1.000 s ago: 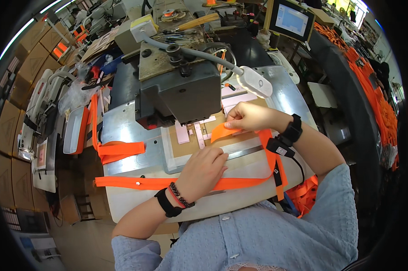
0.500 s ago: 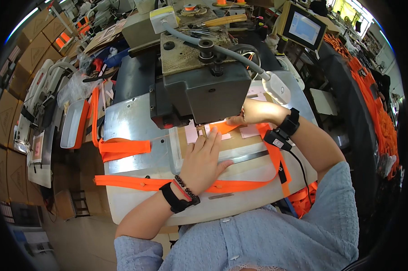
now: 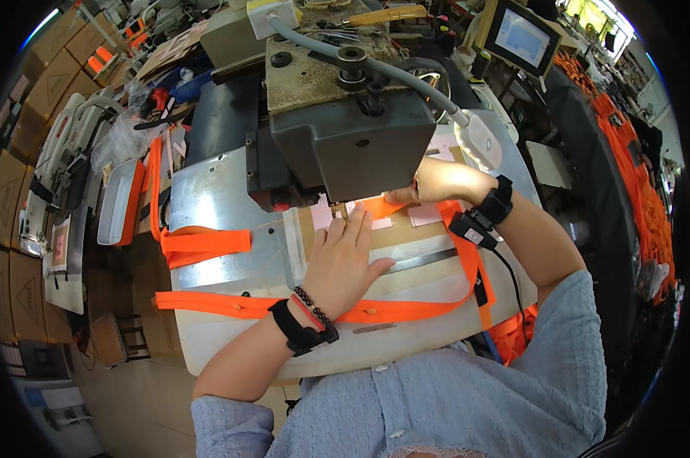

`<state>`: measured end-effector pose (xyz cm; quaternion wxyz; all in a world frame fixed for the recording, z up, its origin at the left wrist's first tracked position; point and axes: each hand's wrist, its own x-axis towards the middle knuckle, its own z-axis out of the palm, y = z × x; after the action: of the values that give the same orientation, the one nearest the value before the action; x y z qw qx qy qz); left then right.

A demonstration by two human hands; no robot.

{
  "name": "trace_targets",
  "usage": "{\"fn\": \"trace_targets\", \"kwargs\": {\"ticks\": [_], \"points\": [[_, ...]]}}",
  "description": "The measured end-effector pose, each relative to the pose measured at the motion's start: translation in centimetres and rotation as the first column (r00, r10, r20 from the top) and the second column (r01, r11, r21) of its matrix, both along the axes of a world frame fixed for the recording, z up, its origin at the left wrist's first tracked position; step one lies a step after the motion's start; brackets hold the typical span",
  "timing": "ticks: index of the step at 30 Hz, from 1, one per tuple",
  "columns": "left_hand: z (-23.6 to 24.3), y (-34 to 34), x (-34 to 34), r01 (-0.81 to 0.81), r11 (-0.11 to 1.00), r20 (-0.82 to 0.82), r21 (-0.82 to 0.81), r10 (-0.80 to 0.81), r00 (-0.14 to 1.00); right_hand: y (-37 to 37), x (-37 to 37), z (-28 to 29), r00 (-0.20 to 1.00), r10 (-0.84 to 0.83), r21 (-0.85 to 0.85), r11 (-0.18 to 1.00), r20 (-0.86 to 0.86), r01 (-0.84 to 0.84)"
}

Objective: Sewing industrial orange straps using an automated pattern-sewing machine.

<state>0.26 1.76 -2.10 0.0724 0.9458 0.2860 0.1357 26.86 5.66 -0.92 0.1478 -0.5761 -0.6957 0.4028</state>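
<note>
My left hand lies palm down with its fingers stretched out, the fingertips at a short orange fabric strip under the sewing machine head. From the right, my right hand reaches in and pinches this strip with its thumb on top; the machine head hides its other fingertips. Pale pink pieces lie on a brown template board beneath both hands. A long orange strip bends up along the board's right side and passes under my left wrist.
A folded orange strip lies on the metal plate at the left. Beyond it stands an orange-sided tray. A lamp on a grey flexible neck hangs over my right hand. A screen stands at the far right, near heaped orange strips.
The view has shifted slightly, and the machine head looks a little larger. Both hands remain in the same place on the work, with no clear change of grip.
</note>
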Motion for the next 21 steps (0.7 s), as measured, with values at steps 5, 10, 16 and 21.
{"fn": "trace_targets", "kwargs": {"ticks": [5,10,16,21], "points": [[0.4,0.2,0.2,-0.01,0.999,-0.022,-0.035,0.009,1.0,-1.0,-0.1,0.9,0.993,-0.046,0.091,0.995,0.111,0.036],[0.1,0.3,0.3,0.007,1.0,0.025,0.01,-0.007,1.0,-5.0,1.5,2.8,0.987,-0.116,0.633,0.774,0.113,0.018],[0.1,1.4,0.1,0.035,0.999,-0.002,0.005,-0.035,0.999,-13.6,-0.4,9.1,0.863,0.486,0.122,0.856,0.137,-0.502],[0.9,1.7,0.3,0.057,0.998,-0.056,-0.029,-0.059,0.997,-18.2,-0.7,6.0,0.693,0.499,0.175,0.732,0.521,-0.659]]}}
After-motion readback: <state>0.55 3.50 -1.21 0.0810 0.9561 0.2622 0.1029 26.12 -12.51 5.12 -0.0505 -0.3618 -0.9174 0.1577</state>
